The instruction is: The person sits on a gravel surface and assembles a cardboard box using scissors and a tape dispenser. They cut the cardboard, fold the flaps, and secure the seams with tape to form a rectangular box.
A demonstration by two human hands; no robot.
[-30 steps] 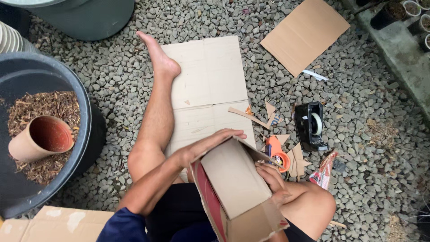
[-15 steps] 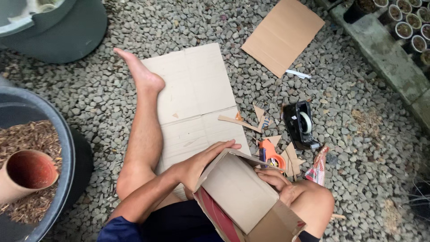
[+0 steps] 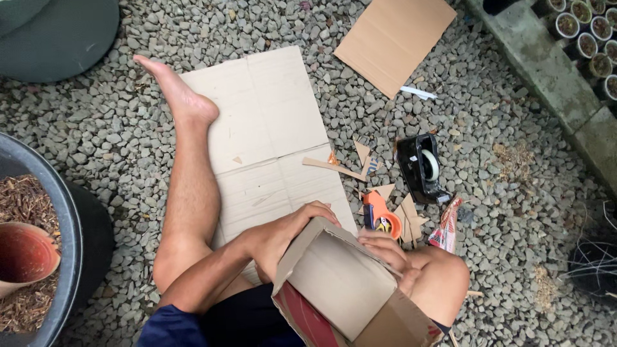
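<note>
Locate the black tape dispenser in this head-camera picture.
The black tape dispenser sits on the gravel right of centre, just right of the flattened cardboard sheet, above the orange utility knife.

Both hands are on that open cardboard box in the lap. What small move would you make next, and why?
Probably reach the right hand over to the black tape dispenser. The cardboard box sits open with the left hand gripping its upper edge and the right hand on its far flap, so it looks steadied for sealing. The dispenser lies on the gravel just beyond the right hand, beside orange scissors.
</note>
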